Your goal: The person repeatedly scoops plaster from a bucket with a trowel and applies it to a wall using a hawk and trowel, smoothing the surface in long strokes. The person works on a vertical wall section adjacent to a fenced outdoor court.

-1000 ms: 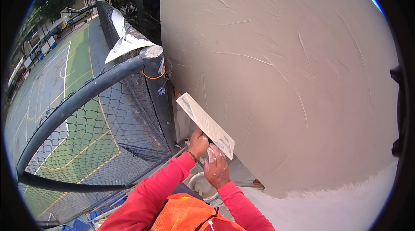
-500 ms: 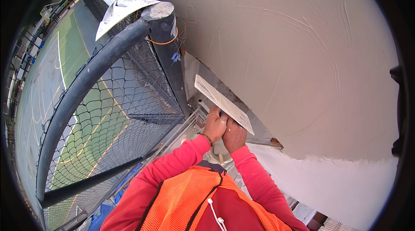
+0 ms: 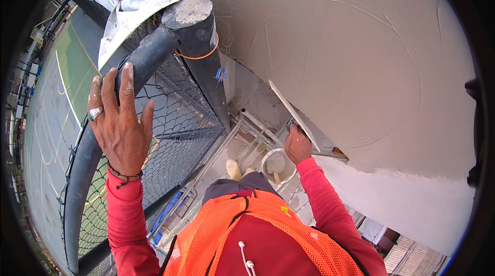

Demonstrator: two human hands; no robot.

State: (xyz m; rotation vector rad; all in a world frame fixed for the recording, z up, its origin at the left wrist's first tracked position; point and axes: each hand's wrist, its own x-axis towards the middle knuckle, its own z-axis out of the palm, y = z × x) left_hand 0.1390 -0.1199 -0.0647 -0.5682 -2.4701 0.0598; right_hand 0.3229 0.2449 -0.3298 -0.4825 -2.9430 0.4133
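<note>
the left hand, fingers spread wide, rests flat on the thick dark curved steel fence rail, seemingly bracing the body high above the court. below, a white round bucket sits on the scaffold (within easy reach). the right hand grips the long flat pale plastering float, its edge laid against the grey wet-plastered wall.

I note a grey plastered wall filling the upper right, trowel arcs across it. Daylight, outdoors. Chain-link fence on a dark pipe frame at left; painted sports court far below; scaffold planks underfoot.
</note>
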